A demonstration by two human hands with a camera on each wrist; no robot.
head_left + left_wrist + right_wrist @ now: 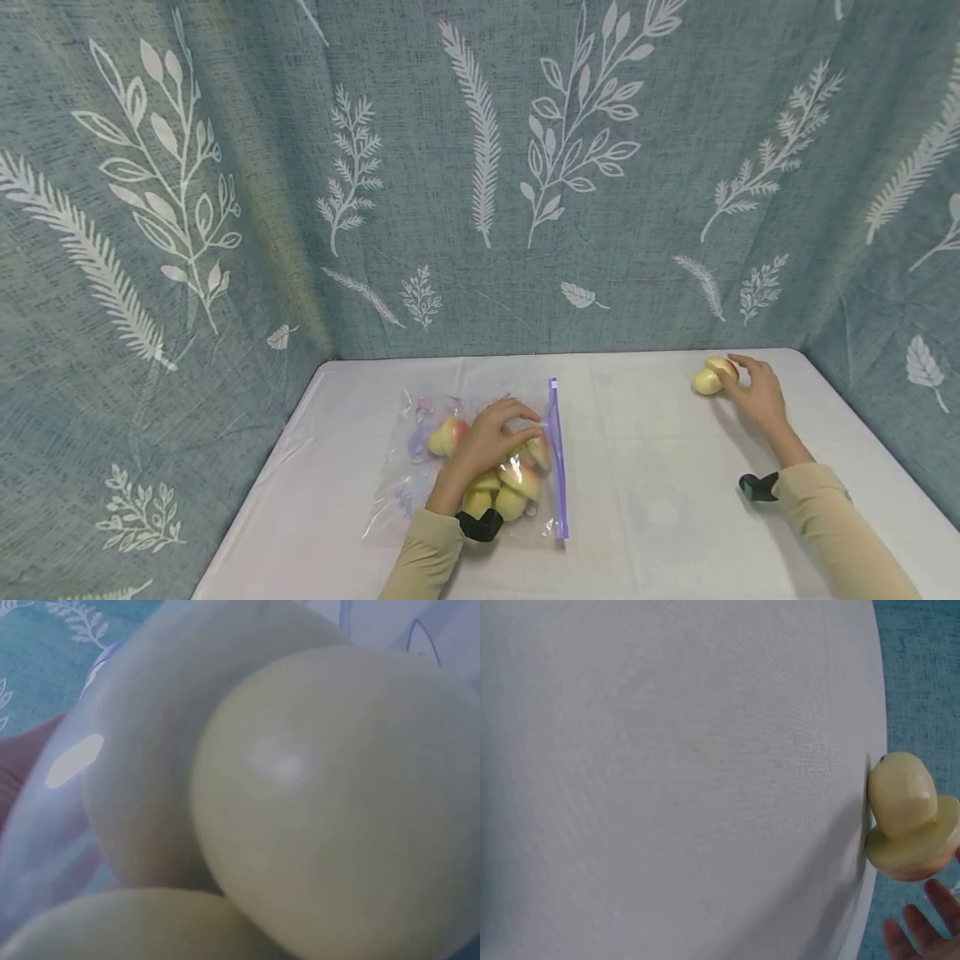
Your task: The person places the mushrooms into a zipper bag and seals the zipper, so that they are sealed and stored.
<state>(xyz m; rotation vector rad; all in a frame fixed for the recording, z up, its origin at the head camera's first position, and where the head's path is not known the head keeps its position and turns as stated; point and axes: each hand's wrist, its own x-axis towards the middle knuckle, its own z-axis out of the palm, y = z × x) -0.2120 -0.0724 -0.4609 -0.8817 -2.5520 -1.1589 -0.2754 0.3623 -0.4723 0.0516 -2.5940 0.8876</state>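
A clear zip bag (420,467) with a purple zip strip (557,458) lies on the white table (660,467). It holds several yellow-pink fruits (517,483). My left hand (534,423) lies on top of it, fingers curled, pinching the bag by the zip strip. The left wrist view is filled with pale fruits (337,802) seen through the plastic. Far right, two pale yellow fruits (708,379) sit touching near the table's back edge. My right hand (737,373) is beside them with straight fingers. The right wrist view shows the fruits (907,817) and my fingertips (922,930) just clear of them.
A blue-green leaf-print curtain (480,167) closes in the table at the back and on both sides. Bare white tablecloth lies between the bag and the two loose fruits. The table's right edge (870,847) runs right by those fruits.
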